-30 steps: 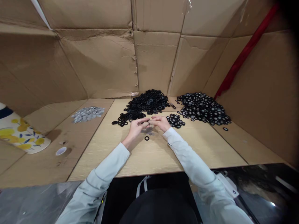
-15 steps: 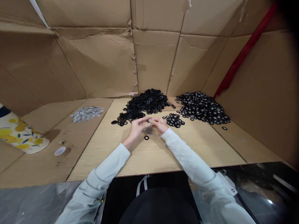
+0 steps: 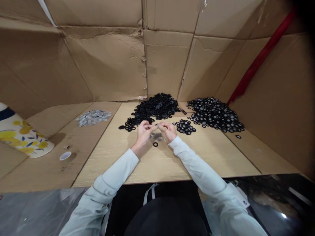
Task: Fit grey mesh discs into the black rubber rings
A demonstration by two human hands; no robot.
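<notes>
While the two hands meet above the pale board (image 3: 147, 168), the thumb and finger of the right hand (image 3: 169, 132) are closed on a small dark piece (image 3: 157, 125); the thumb of the left hand (image 3: 142, 135) reaches to it too, its fingers curled, though whether they grip it I cannot tell. Beneath them lie some blurred grey discs (image 3: 157, 136), with a single black ring (image 3: 155, 144) just nearer the person.

A cardboard enclosure (image 3: 169, 65) walls in the back and both sides. Inside it stand a heap of black rings (image 3: 157, 106) behind the hands, a pile of grey discs (image 3: 93, 117) to the left, and, to the right, a large heap of grey-centred rings (image 3: 215, 114) with a smaller cluster (image 3: 185, 127) beside it. At far left is a floral-patterned container (image 3: 27, 139), its contents hidden, near a small white round item (image 3: 65, 155).
</notes>
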